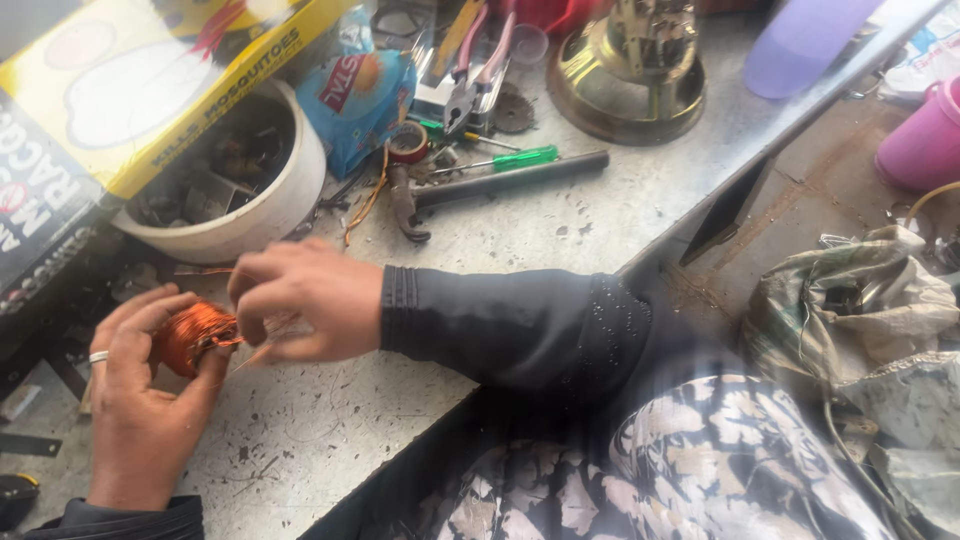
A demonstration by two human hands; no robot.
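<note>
Copper wire coil (192, 335) looking pretty full already, lots of turns packed on, loose strand end sticking out so winding not finished as far as can be judged. Left hand (140, 400) cupped around the coil from below, gripping it just above the desk (560, 215). Right hand (300, 300) reaching across, fingertips pinching the wire right at the coil. Hammer (490, 187), green screwdriver (500, 160) and pliers (478, 75) lying untouched further back.

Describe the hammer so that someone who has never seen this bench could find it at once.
On the grey speckled workbench, look just right of the white bowl of parts. The hammer lies flat there, its dark handle pointing right and its claw head left. Alongside it lies a thinner green-handled screwdriver; the hammer is longer, thicker and dark.
</note>
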